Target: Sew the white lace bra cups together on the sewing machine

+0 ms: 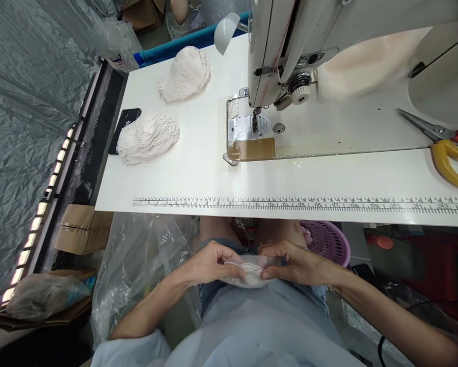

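Nearer the wearer than the white worktop, a white lace-edged cloth piece spanned left hand to right hand. Closed fingers pinched its opposite ends.

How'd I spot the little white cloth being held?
Find the white table, then look below its ruler edge. The left hand and right hand hold a small whitish cloth there. Only it is held; the lacy pile and pale piece are on the table.
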{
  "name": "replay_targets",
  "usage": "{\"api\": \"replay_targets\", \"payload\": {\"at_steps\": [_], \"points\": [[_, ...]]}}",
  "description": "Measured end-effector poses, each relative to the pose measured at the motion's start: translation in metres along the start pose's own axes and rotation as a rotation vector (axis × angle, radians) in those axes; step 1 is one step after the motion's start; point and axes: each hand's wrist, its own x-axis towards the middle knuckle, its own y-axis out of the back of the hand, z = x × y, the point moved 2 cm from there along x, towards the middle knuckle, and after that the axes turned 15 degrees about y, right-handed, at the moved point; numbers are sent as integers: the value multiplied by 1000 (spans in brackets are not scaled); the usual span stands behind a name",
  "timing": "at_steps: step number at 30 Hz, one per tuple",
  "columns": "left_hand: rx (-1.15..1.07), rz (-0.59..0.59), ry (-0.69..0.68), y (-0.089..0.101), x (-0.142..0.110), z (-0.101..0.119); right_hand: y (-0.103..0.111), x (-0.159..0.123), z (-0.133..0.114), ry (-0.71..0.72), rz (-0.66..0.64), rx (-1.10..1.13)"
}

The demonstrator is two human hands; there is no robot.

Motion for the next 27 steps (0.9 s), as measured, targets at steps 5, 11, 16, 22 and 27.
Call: {"api": "replay_targets", "payload": {"at_steps": [5,11,16,22,27], "points": [[-28,-29,6,0,0,-1,1,-2,3,-12,-8,25],[43,-5,-49,1,-1,-1,0,-2,6,31,-20,2],[55,-16,-60,0,-2,0,0,-3,8,42,-25,-25],[68,-14,-76,0,-2,2,0,-2,3,0,-25,24],[89,8,-57,0,-2,1,-1,-1,-5,-49,24,-1]]}}
